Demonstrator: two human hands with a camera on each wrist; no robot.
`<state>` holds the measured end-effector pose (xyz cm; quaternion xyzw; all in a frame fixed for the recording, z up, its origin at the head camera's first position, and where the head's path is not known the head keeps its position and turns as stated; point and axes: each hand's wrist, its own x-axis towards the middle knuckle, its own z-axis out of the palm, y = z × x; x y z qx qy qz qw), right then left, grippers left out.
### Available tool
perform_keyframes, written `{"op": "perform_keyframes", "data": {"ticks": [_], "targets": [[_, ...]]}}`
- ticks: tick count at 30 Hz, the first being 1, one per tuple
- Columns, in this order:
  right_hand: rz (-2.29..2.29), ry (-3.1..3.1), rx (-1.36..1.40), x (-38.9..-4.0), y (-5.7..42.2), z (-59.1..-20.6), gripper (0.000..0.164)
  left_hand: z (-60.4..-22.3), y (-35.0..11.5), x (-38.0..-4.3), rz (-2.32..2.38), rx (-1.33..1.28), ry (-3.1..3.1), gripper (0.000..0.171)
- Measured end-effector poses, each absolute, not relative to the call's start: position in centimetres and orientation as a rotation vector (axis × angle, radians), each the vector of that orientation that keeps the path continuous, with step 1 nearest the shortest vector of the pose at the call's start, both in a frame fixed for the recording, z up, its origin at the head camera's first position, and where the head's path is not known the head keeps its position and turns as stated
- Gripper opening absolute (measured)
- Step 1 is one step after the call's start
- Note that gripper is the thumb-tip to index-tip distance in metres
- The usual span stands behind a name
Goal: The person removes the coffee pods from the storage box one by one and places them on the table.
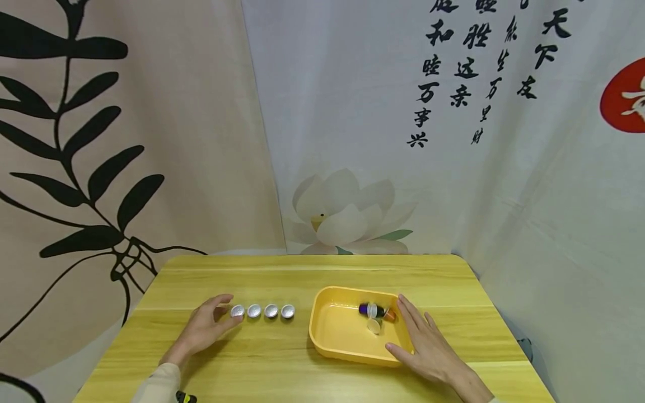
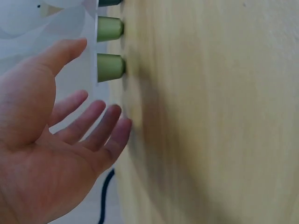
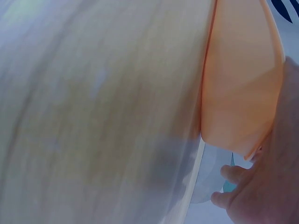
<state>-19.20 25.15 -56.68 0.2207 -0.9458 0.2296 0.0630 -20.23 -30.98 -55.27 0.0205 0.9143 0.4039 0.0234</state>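
Note:
Several coffee capsules (image 1: 254, 310) stand in a row on the table, silver lids up; green sides show on two capsules (image 2: 109, 67) in the left wrist view. My left hand (image 1: 206, 327) is at the left end of the row, thumb and fingers spread on either side of the last capsule (image 1: 237, 310). In the left wrist view, that hand (image 2: 60, 135) appears empty. A yellow tray (image 1: 342, 338) holds a few capsules (image 1: 372, 310), purple, dark and orange among them. My right hand (image 1: 428, 344) rests along its right rim with extended fingers.
The wooden table (image 1: 272, 380) has a curtain (image 1: 353, 140) behind it, printed with a lotus, leaves and writing. A small black and yellow object (image 1: 186, 397) shows beside the left sleeve (image 1: 158, 383).

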Motion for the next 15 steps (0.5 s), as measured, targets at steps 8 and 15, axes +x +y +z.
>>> {"op": "perform_keyframes", "data": {"ticks": [8,15], "targets": [[0.684,-2.855,0.669,-19.3,25.2,-56.9,0.1,-52.7,-29.8,-19.8,1.184,0.178,2.951,0.079],[0.688,-2.85,0.672,-19.3,25.2,-56.9,0.101,-50.8,-27.4,-20.3,1.127,0.283,2.987,0.081]]}}
